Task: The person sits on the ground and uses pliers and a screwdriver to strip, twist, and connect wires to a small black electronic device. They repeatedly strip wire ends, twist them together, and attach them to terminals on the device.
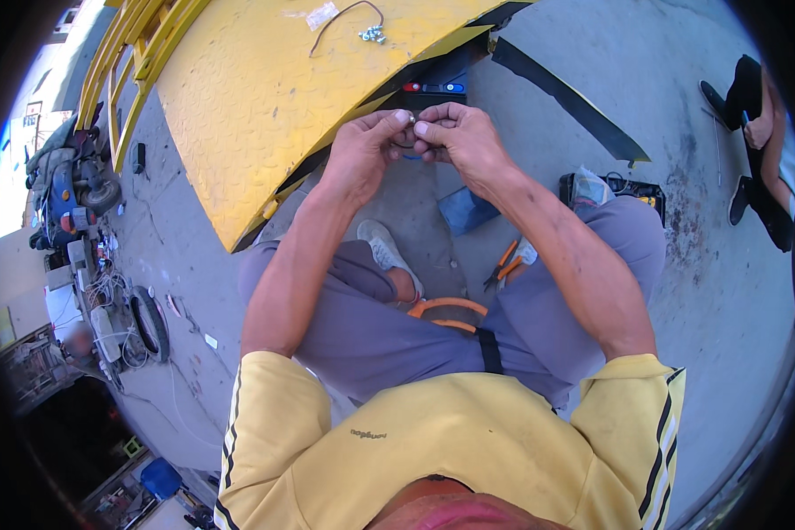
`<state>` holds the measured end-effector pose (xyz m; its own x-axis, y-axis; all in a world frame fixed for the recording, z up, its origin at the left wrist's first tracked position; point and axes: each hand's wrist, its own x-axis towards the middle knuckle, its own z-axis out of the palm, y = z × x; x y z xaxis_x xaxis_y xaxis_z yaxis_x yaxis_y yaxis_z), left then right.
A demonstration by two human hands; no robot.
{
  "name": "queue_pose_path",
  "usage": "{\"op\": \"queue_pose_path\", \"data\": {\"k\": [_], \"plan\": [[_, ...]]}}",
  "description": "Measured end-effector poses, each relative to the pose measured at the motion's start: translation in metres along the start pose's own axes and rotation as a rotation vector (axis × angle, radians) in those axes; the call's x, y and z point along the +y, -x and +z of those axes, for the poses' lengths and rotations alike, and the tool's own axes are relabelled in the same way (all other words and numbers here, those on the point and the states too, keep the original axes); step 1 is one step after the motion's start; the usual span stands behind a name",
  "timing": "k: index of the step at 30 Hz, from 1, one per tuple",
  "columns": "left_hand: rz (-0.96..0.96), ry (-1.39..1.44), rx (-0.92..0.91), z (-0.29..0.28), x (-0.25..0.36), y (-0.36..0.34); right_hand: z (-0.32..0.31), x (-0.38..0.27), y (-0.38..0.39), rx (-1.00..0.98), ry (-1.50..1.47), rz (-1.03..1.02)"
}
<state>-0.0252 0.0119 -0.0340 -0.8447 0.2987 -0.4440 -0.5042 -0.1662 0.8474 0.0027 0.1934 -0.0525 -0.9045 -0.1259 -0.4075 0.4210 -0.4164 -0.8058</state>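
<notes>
Between left grip [365, 148] and right grip [464, 141], both pinching, sits a small shiny piece [412, 118]

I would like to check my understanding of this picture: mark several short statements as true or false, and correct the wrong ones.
1. The left hand and the right hand meet around a small shiny piece. True.
2. The brown wire lies on the ground. False: the brown wire lies on the yellow metal plate.
3. In the picture, a long black strip is right of the yellow metal plate. True.
4. The person's shirt is blue. False: the shirt is yellow.
5. Another person is partly visible at the right edge. True.
</notes>
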Motion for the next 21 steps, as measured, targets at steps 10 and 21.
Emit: {"op": "queue_pose_path", "data": {"k": [10,21], "plan": [[0.099,-0.080,0.102,0.012,-0.008,0.011,-0.006,0.001,0.000,-0.006,0.041,-0.010],[0.068,-0.049,0.173,0.013,-0.014,0.004,-0.011,-0.002,-0.006,0.144,0.173,-0.033]]}}
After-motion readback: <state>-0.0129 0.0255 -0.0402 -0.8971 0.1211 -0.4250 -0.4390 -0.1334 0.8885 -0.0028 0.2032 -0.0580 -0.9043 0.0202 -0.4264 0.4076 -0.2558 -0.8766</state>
